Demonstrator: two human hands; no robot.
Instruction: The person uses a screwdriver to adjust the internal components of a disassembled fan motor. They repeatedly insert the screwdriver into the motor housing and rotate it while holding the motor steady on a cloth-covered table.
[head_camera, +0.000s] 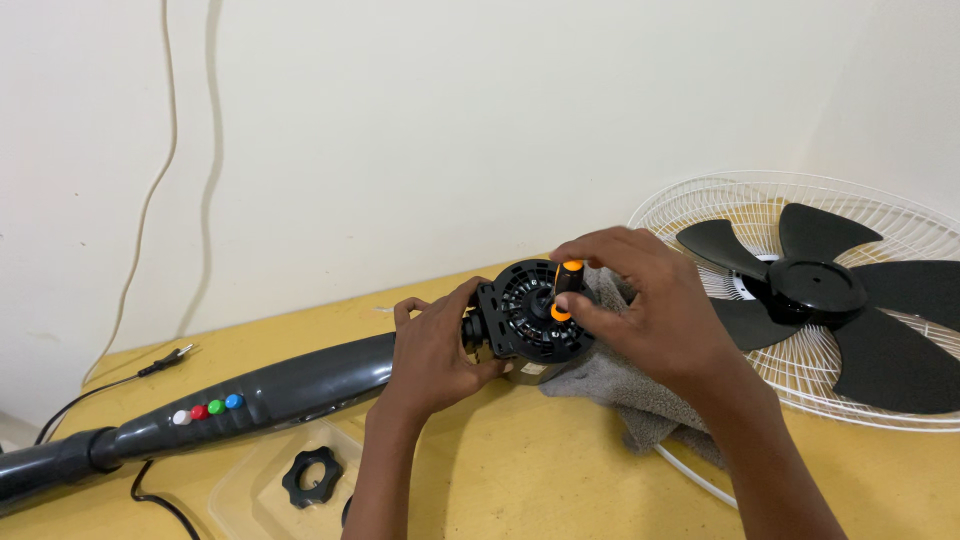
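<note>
Two hands at work in my head view, both on the black fan motor housing (527, 318), which lies on its side on the yellow table (520, 470), partly cushioned by a grey towel (640, 395). My left hand (432, 350) grips the housing from its rear. My right hand (645, 300) is closed around a small screwdriver with an orange and black handle (566, 288), its tip set against the housing's face. The dark grey fan stand column (250, 400) runs left from the housing, carrying white, red, green and blue buttons (207, 408). A clear plastic tray (245, 490) holds a black locking nut (313, 477). Right: white wire grille (800, 205) with black fan blade (830, 300) lying in it. A black power plug (165, 361) lies near the wall.
</note>
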